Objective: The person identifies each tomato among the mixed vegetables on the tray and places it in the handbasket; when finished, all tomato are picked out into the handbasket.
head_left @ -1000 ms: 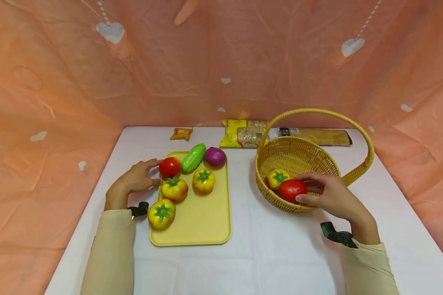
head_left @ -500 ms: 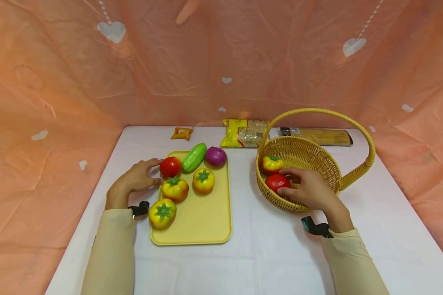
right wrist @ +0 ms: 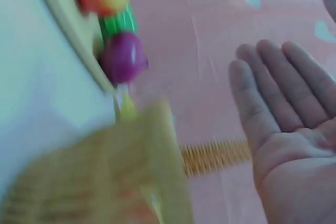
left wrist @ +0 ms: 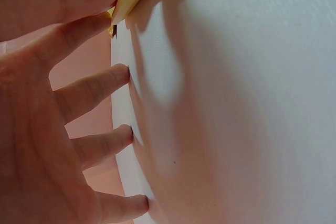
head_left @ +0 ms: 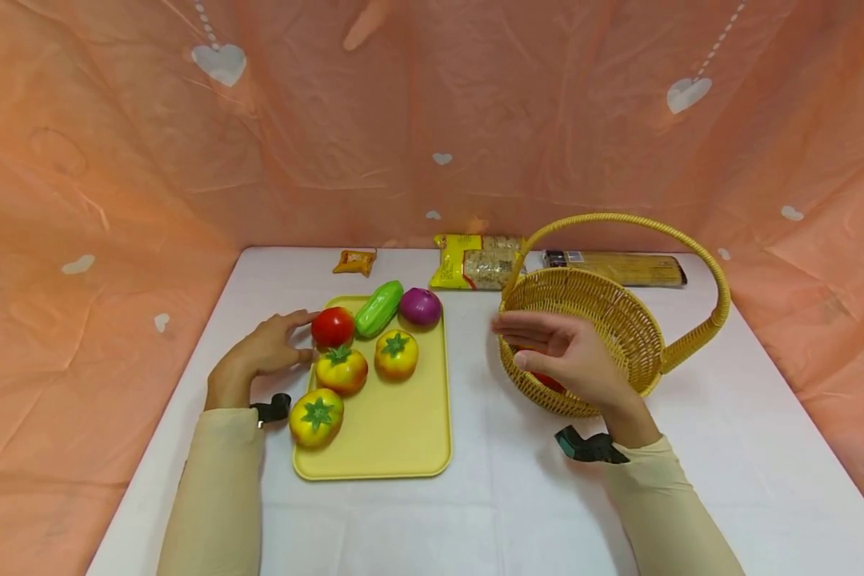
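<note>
My left hand (head_left: 265, 349) rests at the left edge of the yellow tray (head_left: 392, 432). Its fingers are spread, with fingertips (left wrist: 124, 73) down on the white table and the thumb (left wrist: 63, 3) by the tray's rim. Beside it on the tray lie a red tomato (head_left: 333, 327) and several yellow-red tomatoes (head_left: 342, 370). Over the left side of the wicker basket (head_left: 622, 320), my right hand (head_left: 572, 356) extends its fingers and holds nothing. Below it a red tomato (head_left: 547, 379) lies in the basket, partly covered; the hand hides the yellow-red one there in the head view.
At the tray's far end sit a green cucumber (head_left: 379, 309) and a purple onion (head_left: 421, 307). Behind stand a small orange packet (head_left: 354, 262), a yellow bag (head_left: 475, 262) and a pack of noodles (head_left: 622, 268). The basket's handle (head_left: 619, 218) arches high over it.
My right hand lowered the red tomato into the basket beside the yellow-red one, let go of it, then rose and moved left with straightened fingers. My left hand stays put.
</note>
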`<state>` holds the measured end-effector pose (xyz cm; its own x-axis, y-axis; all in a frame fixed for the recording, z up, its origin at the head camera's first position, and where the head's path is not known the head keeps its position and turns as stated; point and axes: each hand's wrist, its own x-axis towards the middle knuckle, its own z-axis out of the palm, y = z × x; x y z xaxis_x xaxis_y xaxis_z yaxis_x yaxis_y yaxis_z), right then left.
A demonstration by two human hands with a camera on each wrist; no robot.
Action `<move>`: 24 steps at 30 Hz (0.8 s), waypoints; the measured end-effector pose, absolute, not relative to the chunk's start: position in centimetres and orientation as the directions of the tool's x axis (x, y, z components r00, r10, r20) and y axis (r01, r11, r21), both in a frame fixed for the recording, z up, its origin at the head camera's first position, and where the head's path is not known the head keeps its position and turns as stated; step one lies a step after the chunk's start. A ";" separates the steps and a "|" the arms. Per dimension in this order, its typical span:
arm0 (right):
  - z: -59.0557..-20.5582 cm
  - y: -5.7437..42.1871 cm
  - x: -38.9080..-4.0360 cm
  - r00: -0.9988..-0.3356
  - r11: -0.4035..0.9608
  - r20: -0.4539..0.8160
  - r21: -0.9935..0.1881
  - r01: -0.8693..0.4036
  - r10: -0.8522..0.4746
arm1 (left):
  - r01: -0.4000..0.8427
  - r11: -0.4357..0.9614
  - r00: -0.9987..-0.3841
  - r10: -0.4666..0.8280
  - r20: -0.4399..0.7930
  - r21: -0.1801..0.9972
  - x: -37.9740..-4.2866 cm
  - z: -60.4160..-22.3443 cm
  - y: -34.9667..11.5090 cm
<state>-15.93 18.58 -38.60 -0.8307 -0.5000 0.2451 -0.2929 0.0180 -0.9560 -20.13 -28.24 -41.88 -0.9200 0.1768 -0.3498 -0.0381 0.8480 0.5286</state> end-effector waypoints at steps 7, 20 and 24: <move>-39.5 13.4 -16.8 -0.813 -0.063 0.167 -0.985 -0.158 -0.558 | -0.032 0.855 -0.919 0.178 -0.351 0.518 -20.1 -41.8 -28.2; -43.1 6.6 -20.2 -0.847 0.131 0.061 -0.980 -0.152 -0.529 | -0.049 0.850 -0.919 0.168 -0.357 0.525 -20.1 -41.9 -28.2; -43.5 6.0 -20.1 -0.863 0.206 0.047 -0.963 -0.173 -0.504 | -0.039 0.851 -0.920 0.174 -0.350 0.524 -20.2 -41.8 -28.2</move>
